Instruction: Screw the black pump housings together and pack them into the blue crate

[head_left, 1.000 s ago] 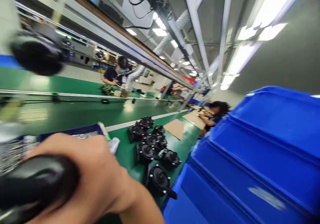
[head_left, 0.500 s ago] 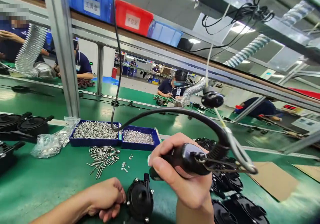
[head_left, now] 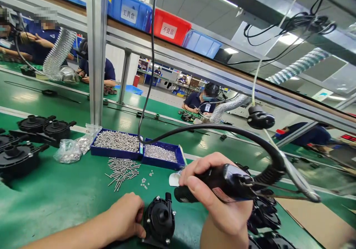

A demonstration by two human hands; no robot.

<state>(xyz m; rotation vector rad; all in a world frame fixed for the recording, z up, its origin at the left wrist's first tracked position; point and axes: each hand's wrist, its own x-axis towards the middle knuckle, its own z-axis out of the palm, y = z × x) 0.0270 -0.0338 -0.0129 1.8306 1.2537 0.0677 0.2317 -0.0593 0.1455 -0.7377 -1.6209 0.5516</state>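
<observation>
My right hand (head_left: 219, 193) is wrapped around a black electric screwdriver (head_left: 211, 182), held in the air with its cable running off to the right; its tip is hidden from me. Lower down, a round black pump housing (head_left: 160, 219) with a stubby spout and shiny screws around its rim stands on the green bench. My left hand (head_left: 129, 215) grips the left edge of this housing, thumb low and fingers curled behind. Beyond it lie a pile of loose long screws (head_left: 122, 171) and a few small nuts (head_left: 144, 182).
Blue trays hold long screws (head_left: 116, 140) and small nuts (head_left: 160, 153), beside a plastic bag (head_left: 66, 152) of hardware. More black housings (head_left: 19, 158) stand at left, others (head_left: 264, 212) at right near cardboard (head_left: 319, 219). A metal post (head_left: 96, 56) rises behind; co-workers sit across.
My left hand has moved from loosely curled beside the housing to gripping its edge. The screwdriver remains in my right hand. The view has shifted, so the bench items appear moved.
</observation>
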